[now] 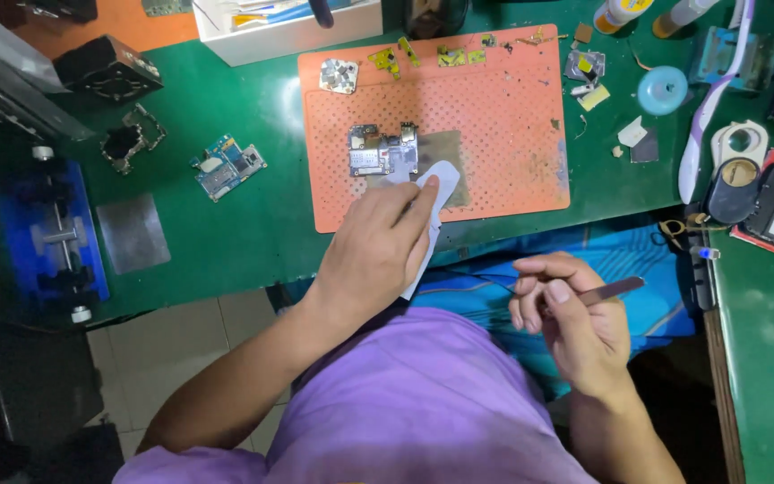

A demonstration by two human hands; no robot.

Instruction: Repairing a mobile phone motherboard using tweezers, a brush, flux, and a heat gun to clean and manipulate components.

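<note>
Seen from above, near the centre of the frame, the left hand (376,254) pinches a white wipe (434,193) between closed fingers, pressing it against a small circuit board (382,151) that lies on an orange perforated mat (494,125) on a green workbench (262,215). At lower right, the right hand (571,314) is curled tight around metal tweezers (615,289), held over the person's lap, well apart from the board. Another circuit board (228,167) lies at left on the bench.

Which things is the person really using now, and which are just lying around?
In use:
left hand holding white cloth
circuit board on orange mat
right hand holding metal tweezers

Lying about:
blue-green board
blue tape roll
toothbrush
grey plate
</note>
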